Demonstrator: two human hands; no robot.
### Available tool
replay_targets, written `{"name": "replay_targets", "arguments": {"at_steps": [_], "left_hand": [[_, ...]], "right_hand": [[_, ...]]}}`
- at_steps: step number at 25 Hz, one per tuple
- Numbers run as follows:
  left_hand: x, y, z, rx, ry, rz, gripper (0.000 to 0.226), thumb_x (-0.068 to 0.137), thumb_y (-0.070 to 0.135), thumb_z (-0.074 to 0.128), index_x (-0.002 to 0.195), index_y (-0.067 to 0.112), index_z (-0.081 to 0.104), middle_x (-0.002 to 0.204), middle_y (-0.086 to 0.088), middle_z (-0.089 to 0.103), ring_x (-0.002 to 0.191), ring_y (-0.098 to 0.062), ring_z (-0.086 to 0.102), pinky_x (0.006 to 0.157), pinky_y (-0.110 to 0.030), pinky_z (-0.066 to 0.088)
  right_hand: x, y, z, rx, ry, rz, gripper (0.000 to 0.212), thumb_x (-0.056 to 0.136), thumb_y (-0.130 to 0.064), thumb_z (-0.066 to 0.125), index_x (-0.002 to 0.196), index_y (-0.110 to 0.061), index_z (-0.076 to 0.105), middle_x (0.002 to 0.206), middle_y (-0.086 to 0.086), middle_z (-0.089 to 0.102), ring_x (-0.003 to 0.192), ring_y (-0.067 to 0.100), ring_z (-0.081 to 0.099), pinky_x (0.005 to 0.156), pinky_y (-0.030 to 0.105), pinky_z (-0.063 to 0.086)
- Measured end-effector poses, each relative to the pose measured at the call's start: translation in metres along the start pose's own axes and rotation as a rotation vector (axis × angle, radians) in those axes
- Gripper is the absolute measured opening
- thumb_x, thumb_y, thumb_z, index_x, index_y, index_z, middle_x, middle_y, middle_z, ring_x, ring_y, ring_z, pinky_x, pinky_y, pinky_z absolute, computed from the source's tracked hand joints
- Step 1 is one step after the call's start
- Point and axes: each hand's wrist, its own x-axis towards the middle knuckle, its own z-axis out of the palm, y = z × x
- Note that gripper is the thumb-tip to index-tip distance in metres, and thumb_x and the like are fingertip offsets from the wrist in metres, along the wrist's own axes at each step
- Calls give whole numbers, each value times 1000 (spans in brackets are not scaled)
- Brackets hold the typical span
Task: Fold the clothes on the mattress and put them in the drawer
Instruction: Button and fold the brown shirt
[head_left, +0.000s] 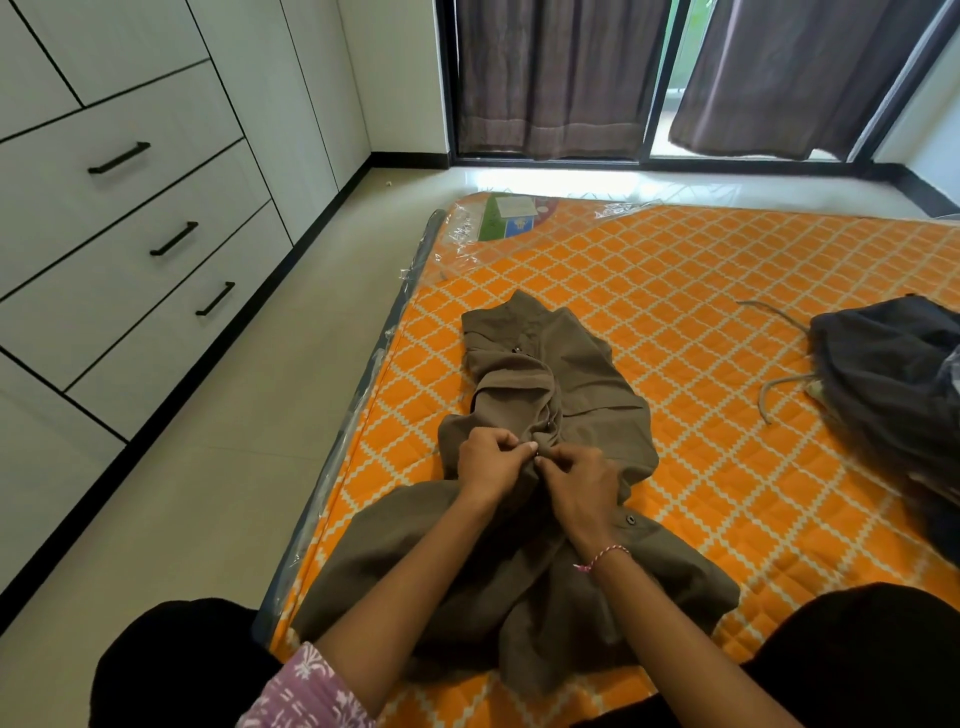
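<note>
While a person kneels at the near edge of an orange quilted mattress with a white diamond pattern (727, 291), the view looks forward and down at both hands. At nine o'clock stands a white cabinet with three closed drawers and black bar handles (130, 218), across a strip of pale tiled floor (218, 467) from the mattress. Moving toward the centre, a brown button-up shirt (561, 395) lies spread on the mattress, collar toward twelve o'clock, hem bunched toward six o'clock and rumpled through the middle. The left hand (491, 462) and right hand (582, 488) meet at the shirt's front opening, fingers (519, 449) curled and pinching the cloth at a small dark button; it looks like fastening, though undoing cannot be ruled out. A pink-and-white thread bracelet (605, 556) circles the right wrist. At three o'clock, well apart from the shirt, sits a heap of dark grey clothing with a loose grey drawstring (893, 374), unfolded. Beyond, at twelve o'clock, dark brown curtains (561, 78) hang over a glass door.

By this evidence the task is early: no folded garment is visible, the shirt is being readied, the heap waits, and every drawer is closed.
</note>
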Motion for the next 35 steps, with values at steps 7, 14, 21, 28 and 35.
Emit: {"name": "replay_targets", "arguments": {"at_steps": [7, 14, 21, 28, 35], "left_hand": [[17, 1, -14, -265, -74, -63, 16, 86, 15, 67, 70, 13, 70, 77, -6, 69, 82, -19, 66, 82, -35, 53], [17, 9, -11, 53, 57, 176, 13, 84, 21, 69, 80, 10, 74, 71, 2, 67, 68, -6, 60, 64, -16, 44], [20, 11, -20, -585, -184, -171, 25, 87, 13, 65, 63, 11, 68, 65, -6, 67, 68, -17, 63, 70, -30, 52], [25, 13, -28, -308, -198, 10, 24, 87, 13, 65, 64, 11, 66, 63, -2, 64, 64, -10, 60, 67, -25, 49], [24, 9, -25, -203, -175, 85, 22, 88, 11, 64, 67, 15, 64, 66, 1, 61, 67, -6, 57, 65, -19, 44]], "right_hand": [[10, -14, 4, 21, 60, -21, 16, 88, -15, 64, 99, -9, 73, 90, 6, 72, 75, 9, 57, 58, 6, 31], [11, -7, 7, 117, 74, 2, 14, 88, -16, 64, 98, -10, 72, 90, 4, 70, 79, 9, 59, 63, 8, 38], [22, -17, 1, 155, -2, 35, 19, 80, -21, 74, 72, -9, 62, 60, -8, 51, 54, 1, 43, 50, 10, 36], [21, -17, 3, 288, -41, 112, 9, 81, -15, 72, 74, -11, 69, 65, -3, 62, 63, 8, 57, 57, 17, 44], [23, 0, -3, 530, -140, 219, 10, 87, -12, 65, 86, -12, 75, 81, 6, 73, 85, 22, 68, 80, 39, 56]]}}
